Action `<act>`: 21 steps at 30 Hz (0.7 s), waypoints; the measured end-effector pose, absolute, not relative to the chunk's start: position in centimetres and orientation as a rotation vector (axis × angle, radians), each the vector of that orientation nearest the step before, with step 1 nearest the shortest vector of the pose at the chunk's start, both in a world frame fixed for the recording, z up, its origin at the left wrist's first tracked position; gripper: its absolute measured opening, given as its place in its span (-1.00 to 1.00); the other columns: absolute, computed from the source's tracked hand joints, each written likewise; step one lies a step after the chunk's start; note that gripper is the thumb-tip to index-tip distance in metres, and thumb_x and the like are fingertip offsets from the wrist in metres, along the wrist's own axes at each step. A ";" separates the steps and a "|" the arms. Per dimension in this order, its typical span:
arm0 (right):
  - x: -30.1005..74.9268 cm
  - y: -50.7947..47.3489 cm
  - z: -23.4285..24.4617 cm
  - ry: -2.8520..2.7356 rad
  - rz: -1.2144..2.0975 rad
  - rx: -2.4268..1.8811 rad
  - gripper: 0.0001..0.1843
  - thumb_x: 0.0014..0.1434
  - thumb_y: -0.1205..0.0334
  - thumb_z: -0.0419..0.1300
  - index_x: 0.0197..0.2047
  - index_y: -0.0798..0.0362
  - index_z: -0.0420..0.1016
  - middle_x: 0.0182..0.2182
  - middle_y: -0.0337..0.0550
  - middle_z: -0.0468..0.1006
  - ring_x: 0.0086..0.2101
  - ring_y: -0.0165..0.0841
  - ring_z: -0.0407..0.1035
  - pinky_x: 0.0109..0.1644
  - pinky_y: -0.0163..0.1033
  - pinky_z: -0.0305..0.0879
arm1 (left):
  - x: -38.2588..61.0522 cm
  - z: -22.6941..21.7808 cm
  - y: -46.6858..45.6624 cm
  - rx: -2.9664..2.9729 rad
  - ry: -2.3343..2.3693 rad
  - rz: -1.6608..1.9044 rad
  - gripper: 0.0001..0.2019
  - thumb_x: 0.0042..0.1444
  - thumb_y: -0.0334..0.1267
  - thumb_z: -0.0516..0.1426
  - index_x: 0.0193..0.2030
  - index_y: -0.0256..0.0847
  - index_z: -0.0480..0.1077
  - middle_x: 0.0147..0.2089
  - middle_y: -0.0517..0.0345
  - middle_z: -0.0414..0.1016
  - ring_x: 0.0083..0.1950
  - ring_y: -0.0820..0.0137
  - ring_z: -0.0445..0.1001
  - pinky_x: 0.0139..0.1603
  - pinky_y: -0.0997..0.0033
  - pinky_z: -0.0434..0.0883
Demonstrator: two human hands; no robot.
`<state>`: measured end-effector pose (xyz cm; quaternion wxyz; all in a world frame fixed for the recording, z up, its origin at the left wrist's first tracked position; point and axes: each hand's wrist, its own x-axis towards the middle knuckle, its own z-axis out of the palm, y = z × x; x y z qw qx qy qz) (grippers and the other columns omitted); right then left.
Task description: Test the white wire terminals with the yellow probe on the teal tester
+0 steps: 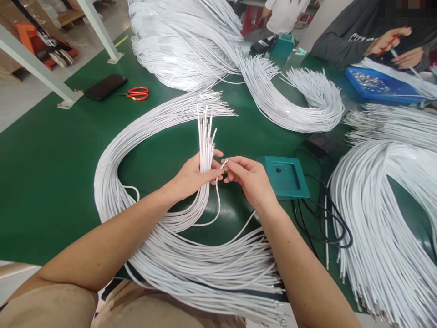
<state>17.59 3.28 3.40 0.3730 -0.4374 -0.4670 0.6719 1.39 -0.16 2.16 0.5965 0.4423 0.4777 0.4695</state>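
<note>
My left hand point(194, 175) is wrapped round a bunch of white cables point(205, 152), whose metal-tipped ends point upward. One separate cable point(218, 193) curves up to its tip between my hands. My right hand point(247, 175) pinches at that tip, close to the left thumb. A large loop of white cables point(112, 168) lies on the table around my left forearm, and its lower ends point(246, 259) spread out beneath my right forearm. Just right of my right hand is a green tray-like device point(287, 177) with a black spot in its recess.
On the green table point(41, 182) are a dark case point(106, 86) and red-handled scissors point(137, 93). More cable bundles lie at the back point(184, 41) and right point(375, 191). Black cords point(327, 223) trail beside the device. Across the table, a person's hands point(392, 45) work above a blue tray point(362, 93).
</note>
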 end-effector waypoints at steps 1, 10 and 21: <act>17.5 3.2 3.4 -1.218 1.688 -1.140 -0.77 -0.04 0.10 0.34 -0.38 0.09 0.57 -0.48 -0.22 0.52 -0.54 -0.50 0.27 -0.34 -0.27 0.40 | 1.4 2.2 -0.2 1.031 1.099 1.079 -0.53 0.00 -0.26 0.26 0.07 -0.17 0.31 -0.30 0.20 0.45 -0.33 0.48 0.47 -0.33 0.47 0.41; 17.7 3.4 3.7 -1.465 1.511 -1.269 -0.88 0.00 0.22 0.22 -0.51 0.06 0.44 -0.58 -0.30 0.44 -0.54 -0.47 0.34 -0.41 -0.31 0.36 | 1.0 2.2 0.0 1.116 1.047 0.965 -0.58 0.06 -0.28 0.21 0.10 -0.19 0.37 -0.29 0.19 0.41 -0.31 0.49 0.45 -0.29 0.47 0.43; 17.8 3.4 3.5 -1.490 1.624 -1.183 -0.71 0.08 0.00 0.24 -0.38 0.08 0.46 -0.47 -0.21 0.49 -0.50 -0.43 0.36 -0.35 -0.25 0.38 | 0.8 2.6 0.1 1.128 1.075 0.914 -0.59 0.07 -0.29 0.21 0.10 -0.20 0.40 -0.32 0.16 0.46 -0.36 0.49 0.46 -0.26 0.43 0.44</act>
